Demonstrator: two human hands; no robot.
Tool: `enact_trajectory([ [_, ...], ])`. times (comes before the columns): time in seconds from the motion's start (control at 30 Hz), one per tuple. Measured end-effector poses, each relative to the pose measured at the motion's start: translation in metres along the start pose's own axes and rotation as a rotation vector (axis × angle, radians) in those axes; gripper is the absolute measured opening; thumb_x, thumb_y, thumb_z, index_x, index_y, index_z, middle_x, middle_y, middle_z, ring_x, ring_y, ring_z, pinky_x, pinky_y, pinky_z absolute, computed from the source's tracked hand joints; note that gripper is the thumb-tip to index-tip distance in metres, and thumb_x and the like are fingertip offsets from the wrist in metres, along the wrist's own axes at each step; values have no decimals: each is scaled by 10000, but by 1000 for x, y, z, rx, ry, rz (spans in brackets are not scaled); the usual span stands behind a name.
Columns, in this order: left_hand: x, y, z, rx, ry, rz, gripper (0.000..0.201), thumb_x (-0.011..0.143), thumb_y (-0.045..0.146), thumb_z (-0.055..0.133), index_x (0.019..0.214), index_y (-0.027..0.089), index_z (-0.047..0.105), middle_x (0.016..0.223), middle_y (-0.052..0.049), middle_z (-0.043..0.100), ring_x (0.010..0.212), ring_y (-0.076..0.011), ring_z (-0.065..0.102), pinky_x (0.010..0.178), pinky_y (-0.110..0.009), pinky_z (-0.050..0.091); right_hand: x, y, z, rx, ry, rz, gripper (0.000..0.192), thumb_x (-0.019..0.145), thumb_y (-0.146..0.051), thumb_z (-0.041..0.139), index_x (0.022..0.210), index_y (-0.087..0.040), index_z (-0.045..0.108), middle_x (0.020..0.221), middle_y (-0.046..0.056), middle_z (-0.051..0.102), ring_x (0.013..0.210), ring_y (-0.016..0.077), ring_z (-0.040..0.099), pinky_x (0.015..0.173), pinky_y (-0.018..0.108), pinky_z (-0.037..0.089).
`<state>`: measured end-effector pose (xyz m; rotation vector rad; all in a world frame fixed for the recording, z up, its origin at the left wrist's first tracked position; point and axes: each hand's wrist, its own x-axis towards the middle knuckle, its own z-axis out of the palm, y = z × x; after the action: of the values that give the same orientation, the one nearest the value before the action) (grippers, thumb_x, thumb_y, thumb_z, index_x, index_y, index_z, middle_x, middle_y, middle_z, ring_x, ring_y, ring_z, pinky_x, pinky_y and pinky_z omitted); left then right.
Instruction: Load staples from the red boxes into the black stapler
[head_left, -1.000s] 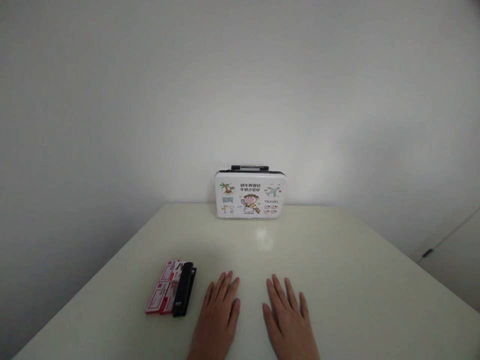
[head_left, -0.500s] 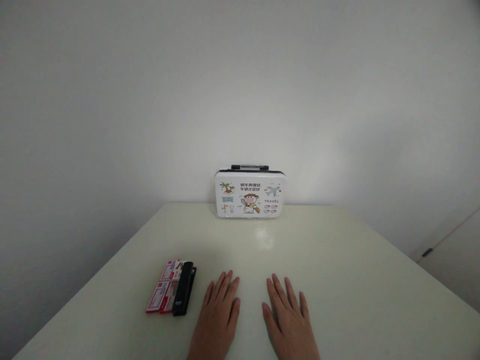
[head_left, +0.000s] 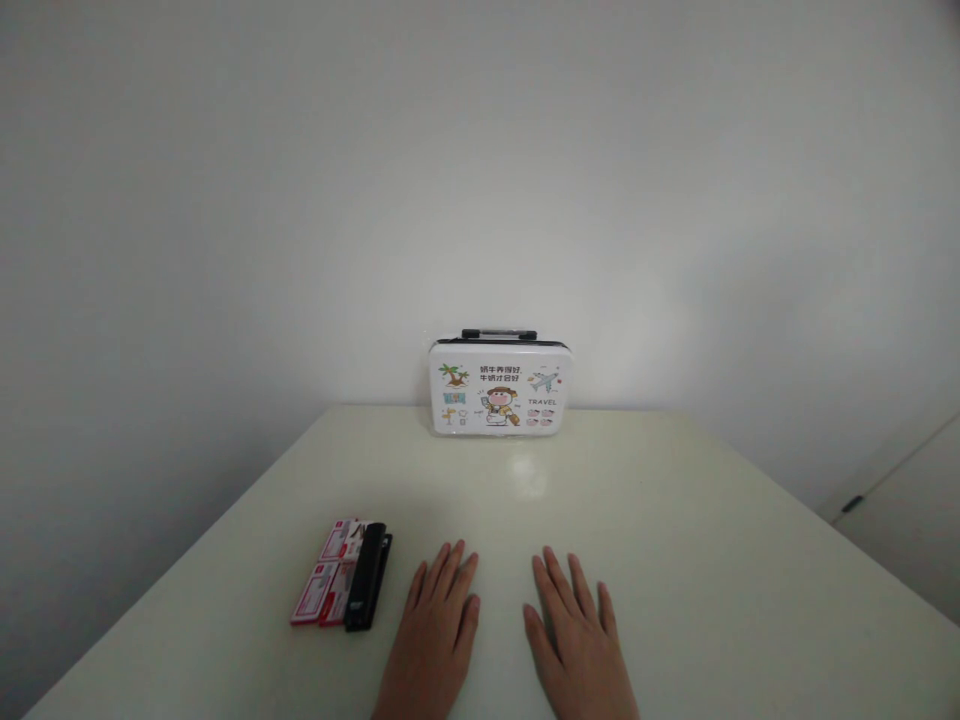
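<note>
Stapler (head_left: 367, 578), black, lying flat on the table (head_left: 675, 560) near its left front, lengthwise away from the viewer; nearest item to the left hand (head_left: 435, 630), just beside it, not touching. Red-and-white small boxes (head_left: 330, 572), flat, touching the stapler's left side. Left hand: palm down, fingers spread, holding nothing. Right hand (head_left: 577, 635): likewise flat, empty, near the left one. White printed case (head_left: 499, 388), black handle, upright at the far edge by the wall.
</note>
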<state>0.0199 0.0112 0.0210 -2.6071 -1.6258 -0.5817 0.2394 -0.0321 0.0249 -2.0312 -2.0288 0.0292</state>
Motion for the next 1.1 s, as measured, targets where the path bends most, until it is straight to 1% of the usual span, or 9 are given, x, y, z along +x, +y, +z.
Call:
enact_trajectory([
  [0.23, 0, -1, 2, 33, 21, 16, 515, 1058, 298, 377, 1570, 305, 333, 1639, -3, 359, 1529, -217, 287, 1229, -515, 331, -1, 2, 1, 55, 6, -3, 587, 1036, -513, 324, 1594, -333, 287, 1655, -29, 257, 1549, 340, 163, 1213, 677, 180],
  [0.4, -1, 1, 4, 68, 57, 32, 532, 1047, 296, 395, 1575, 298, 328, 1642, -14, 354, 1516, -231, 314, 1202, -500, 369, 11, -10, -12, 151, 3, 82, 549, 1001, -492, 417, 1491, -261, 507, 1554, 75, 482, 1473, 395, 341, 1179, 698, 215],
  [0.5, -10, 0, 11, 83, 91, 74, 572, 1015, 274, 444, 1577, 273, 335, 1638, -43, 360, 1509, -259, 327, 1189, -490, 378, 31, -48, -22, 331, 4, 53, 541, 990, -479, 455, 1441, -196, 551, 1372, 153, 616, 1295, 363, 538, 1115, 570, 390],
  [0.57, -18, -1, 21, 78, 97, 113, 631, 968, 248, 495, 1578, 281, 336, 1627, -43, 381, 1501, -279, 342, 1190, -502, 372, 47, -88, -23, 492, 10, -35, 557, 984, -462, 482, 1481, -211, 496, 1373, 139, 598, 1270, 327, 548, 1065, 478, 453],
  [0.73, -35, -12, 50, 95, 87, 63, 598, 912, 225, 514, 1501, 320, 482, 1516, -33, 541, 1383, -312, 512, 1084, -543, 468, 86, -191, -4, 607, -97, -113, 842, 854, -588, 653, 1540, -187, 375, 1438, 171, 511, 1259, 368, 534, 1033, 521, 451],
  [0.8, -43, -19, 55, 91, 101, 78, 566, 897, 225, 524, 1461, 262, 538, 1470, -75, 587, 1322, -317, 570, 1050, -507, 497, 97, -211, 1, 583, -109, -163, 743, 853, -521, 660, 1476, -171, 454, 1377, 174, 546, 1213, 347, 557, 1001, 494, 466],
  [0.9, -57, -24, 51, 41, 146, 116, 454, 896, 240, 537, 1339, 274, 632, 1315, -66, 700, 1185, -287, 653, 981, -425, 532, 108, -204, -3, 559, -119, -233, 513, 810, -341, 669, 1303, -214, 611, 1238, 126, 624, 1124, 313, 592, 948, 450, 479],
  [1.03, -63, -14, 34, -22, 185, -19, 286, 913, 217, 518, 1116, 285, 708, 1033, -54, 749, 931, -241, 691, 804, -363, 547, 100, -143, -23, 545, -123, -297, 556, 733, -139, 607, 1258, -316, 658, 1177, 51, 677, 1141, 278, 590, 984, 425, 437],
  [1.1, -57, -5, 26, -27, 208, -81, 266, 933, 228, 506, 1109, 271, 702, 1023, -60, 737, 903, -234, 680, 774, -361, 536, 88, -109, -32, 546, -111, -294, 563, 726, -84, 557, 1216, -337, 672, 1159, 19, 695, 1149, 242, 598, 1065, 437, 376],
])
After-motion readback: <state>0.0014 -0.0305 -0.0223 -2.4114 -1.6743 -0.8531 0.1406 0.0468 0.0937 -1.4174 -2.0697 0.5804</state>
